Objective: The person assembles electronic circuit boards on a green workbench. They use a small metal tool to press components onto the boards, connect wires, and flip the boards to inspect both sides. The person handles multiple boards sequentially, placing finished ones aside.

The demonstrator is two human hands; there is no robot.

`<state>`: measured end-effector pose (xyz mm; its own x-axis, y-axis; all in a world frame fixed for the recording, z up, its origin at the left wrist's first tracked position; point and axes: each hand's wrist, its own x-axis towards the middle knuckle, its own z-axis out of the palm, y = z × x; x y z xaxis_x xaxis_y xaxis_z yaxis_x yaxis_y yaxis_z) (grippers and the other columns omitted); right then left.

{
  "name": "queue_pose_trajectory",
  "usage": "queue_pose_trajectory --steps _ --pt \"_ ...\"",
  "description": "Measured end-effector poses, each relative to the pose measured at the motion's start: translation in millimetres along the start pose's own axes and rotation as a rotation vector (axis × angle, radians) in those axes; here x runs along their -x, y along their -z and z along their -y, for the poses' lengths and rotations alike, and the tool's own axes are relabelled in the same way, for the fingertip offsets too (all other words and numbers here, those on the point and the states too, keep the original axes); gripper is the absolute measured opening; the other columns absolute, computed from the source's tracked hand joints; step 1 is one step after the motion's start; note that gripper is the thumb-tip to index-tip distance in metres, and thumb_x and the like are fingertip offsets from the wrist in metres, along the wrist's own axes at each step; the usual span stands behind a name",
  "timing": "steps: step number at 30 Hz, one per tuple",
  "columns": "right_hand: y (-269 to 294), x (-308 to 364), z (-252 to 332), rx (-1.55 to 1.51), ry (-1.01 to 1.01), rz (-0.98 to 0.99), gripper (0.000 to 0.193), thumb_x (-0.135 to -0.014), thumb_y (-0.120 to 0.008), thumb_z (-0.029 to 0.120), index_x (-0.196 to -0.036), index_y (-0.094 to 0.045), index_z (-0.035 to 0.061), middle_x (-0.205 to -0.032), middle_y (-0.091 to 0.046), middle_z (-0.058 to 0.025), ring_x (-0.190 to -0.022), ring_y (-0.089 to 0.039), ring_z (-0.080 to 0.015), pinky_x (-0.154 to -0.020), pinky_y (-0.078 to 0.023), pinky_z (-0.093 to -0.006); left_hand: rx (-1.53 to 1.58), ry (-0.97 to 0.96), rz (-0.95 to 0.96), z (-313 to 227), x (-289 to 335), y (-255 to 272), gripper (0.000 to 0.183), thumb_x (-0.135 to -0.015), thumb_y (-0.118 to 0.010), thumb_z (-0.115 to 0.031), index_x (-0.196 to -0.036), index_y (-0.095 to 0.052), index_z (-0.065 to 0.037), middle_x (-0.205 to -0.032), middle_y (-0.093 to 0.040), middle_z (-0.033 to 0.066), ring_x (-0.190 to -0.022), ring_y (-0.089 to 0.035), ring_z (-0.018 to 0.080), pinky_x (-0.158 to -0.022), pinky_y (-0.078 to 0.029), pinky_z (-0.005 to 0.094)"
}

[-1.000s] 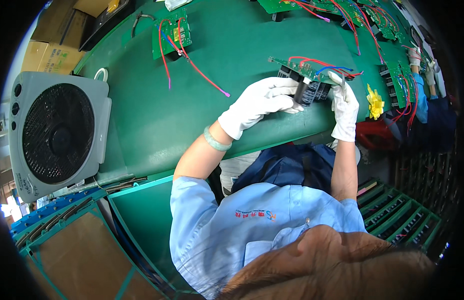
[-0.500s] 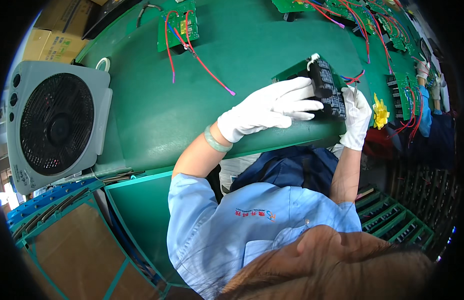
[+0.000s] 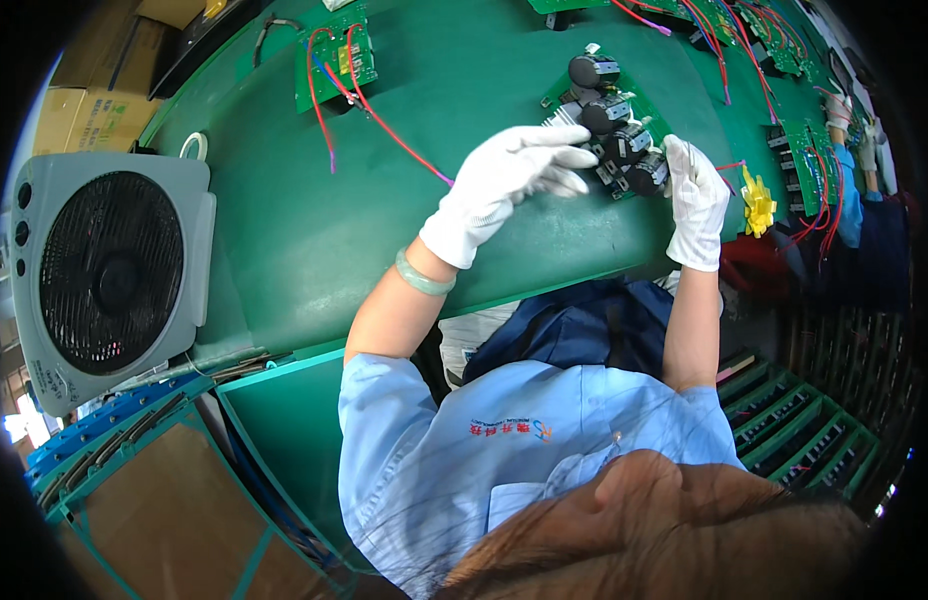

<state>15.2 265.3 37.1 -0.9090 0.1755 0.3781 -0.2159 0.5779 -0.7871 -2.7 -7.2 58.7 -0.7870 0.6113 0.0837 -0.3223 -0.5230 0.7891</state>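
Note:
A green circuit board [image 3: 639, 105] with several large black cylindrical capacitors [image 3: 606, 113] and a silvery heat sink is tilted, its component side toward me. My right hand [image 3: 697, 205], in a white glove, is closed on the board's right edge with fingertips pinched together. My left hand [image 3: 514, 180], also gloved in white, is just left of the capacitors. Its fingers are stretched out and slightly apart, with nothing in them. Part of a red wire [image 3: 730, 165] shows beyond my right hand.
Another board [image 3: 334, 65] with red and blue wires lies at the far left of the green table [image 3: 314, 240]. A grey box fan [image 3: 114, 270] stands at the left. A yellow ribbon-like bundle [image 3: 757, 203] and more wired boards [image 3: 812, 165] are at the right, near another person's gloved hand [image 3: 837, 110].
The board has tipped from standing on edge to showing its capacitors, and has moved away from me. My left hand has moved left, off the capacitors. My right hand stays at the board's edge.

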Motion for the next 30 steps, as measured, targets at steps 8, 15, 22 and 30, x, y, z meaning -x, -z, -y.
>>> queue_pose_trajectory --steps 8,15,22,30 --pt "1 12 25 0.177 0.233 0.021 0.022 -0.083 -0.072 0.009 -0.103 -0.071 0.0028 -0.080 -0.069 -0.0109 -0.065 -0.066 -0.0238 -0.062 -0.051 -0.0297 -0.161 -0.215 -0.396 0 3 23 0.060 -0.096 -0.056 -0.038 -0.135 -0.045 0.007 -0.115 -0.063 0.0189 -0.091 -0.066 0.0234 -0.083 -0.053 0.0347" --pt "0 22 36 0.115 0.271 0.106 0.037 -0.074 -0.074 0.003 -0.111 -0.069 0.0051 -0.090 -0.071 -0.0128 -0.077 -0.069 -0.0274 -0.068 -0.053 -0.0318 -0.177 -0.186 -0.419 3 1 26 0.060 -0.097 -0.055 -0.038 -0.135 -0.045 0.007 -0.107 -0.064 0.0154 -0.090 -0.066 0.0221 -0.081 -0.054 0.0327" --pt "-2 29 49 0.075 0.259 0.122 0.042 -0.070 -0.077 0.001 -0.112 -0.069 0.0050 -0.086 -0.070 -0.0112 -0.070 -0.066 -0.0240 -0.064 -0.052 -0.0301 -0.180 -0.214 -0.416 3 -1 25 0.054 -0.097 -0.057 -0.035 -0.130 -0.048 0.007 -0.096 -0.064 0.0107 -0.084 -0.066 0.0204 -0.078 -0.055 0.0327" --pt "6 40 46 0.025 0.220 0.058 0.054 -0.067 -0.082 0.002 -0.118 -0.067 0.0054 -0.092 -0.070 -0.0103 -0.075 -0.066 -0.0185 -0.067 -0.052 -0.0290 -0.141 -0.210 -0.445 4 -1 21 0.049 -0.097 -0.058 -0.032 -0.127 -0.050 0.006 -0.091 -0.061 0.0073 -0.083 -0.065 0.0196 -0.079 -0.055 0.0340"
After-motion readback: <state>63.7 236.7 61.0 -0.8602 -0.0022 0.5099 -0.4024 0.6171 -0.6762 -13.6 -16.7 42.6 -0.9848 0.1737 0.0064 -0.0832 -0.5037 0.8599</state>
